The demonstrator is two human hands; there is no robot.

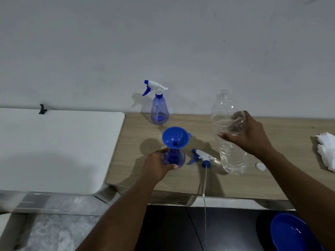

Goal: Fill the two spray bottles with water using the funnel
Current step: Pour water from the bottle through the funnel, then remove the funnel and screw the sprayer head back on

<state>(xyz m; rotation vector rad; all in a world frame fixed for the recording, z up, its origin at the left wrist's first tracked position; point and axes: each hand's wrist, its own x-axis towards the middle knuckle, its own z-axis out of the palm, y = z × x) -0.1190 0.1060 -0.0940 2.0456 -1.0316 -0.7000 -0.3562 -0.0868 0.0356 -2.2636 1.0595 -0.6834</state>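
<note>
A blue funnel (175, 137) sits in the neck of an uncapped blue spray bottle (176, 157) on the wooden table. My left hand (157, 164) grips that bottle's body. Its spray head (202, 157) lies on the table just to the right, its dip tube hanging over the front edge. A second blue spray bottle (159, 109), with its trigger head on, stands by the wall. My right hand (248, 135) holds a large clear water bottle (228, 133) upright around its middle, uncapped, with water in its lower part.
A white bottle cap (260, 166) lies right of the water bottle. Crumpled white tissue (326, 151) lies at the table's right end. A white table (54, 151) adjoins on the left. A blue basin (293, 232) sits on the floor below right.
</note>
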